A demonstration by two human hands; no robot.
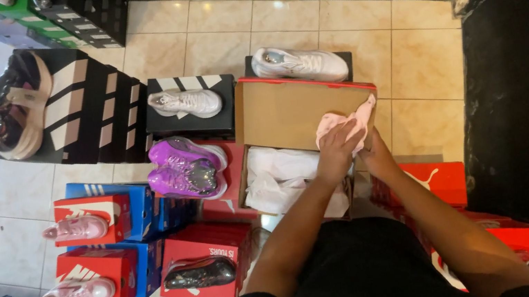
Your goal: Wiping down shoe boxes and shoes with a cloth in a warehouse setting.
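Centre-right of frame: open shoebox, brown lid flipped up w/ red edge, white tissue paper inside. Pink shoe held at box's right rim, just under lid edge.

Left hand: on top of pink shoe, fingers curled down over it, gripping. Right hand: mostly hidden behind left hand and shoe, touching shoe from right side; fingers not visible, can't tell how far closed.

Upper centre: white sneaker on black box behind lid. Left of it, smaller white shoe on black striped box. Below that, purple shiny pair on red box, just beside open shoebox.

Upper left: dark sneaker w/ cream sole tilted on big black striped box.

Lower left: two pink shoes on red boxes stacked w/ blue ones; black shoe on red box near bottom centre.

Right of arms: red boxes. Cream tile floor across top; dark wall at far right.
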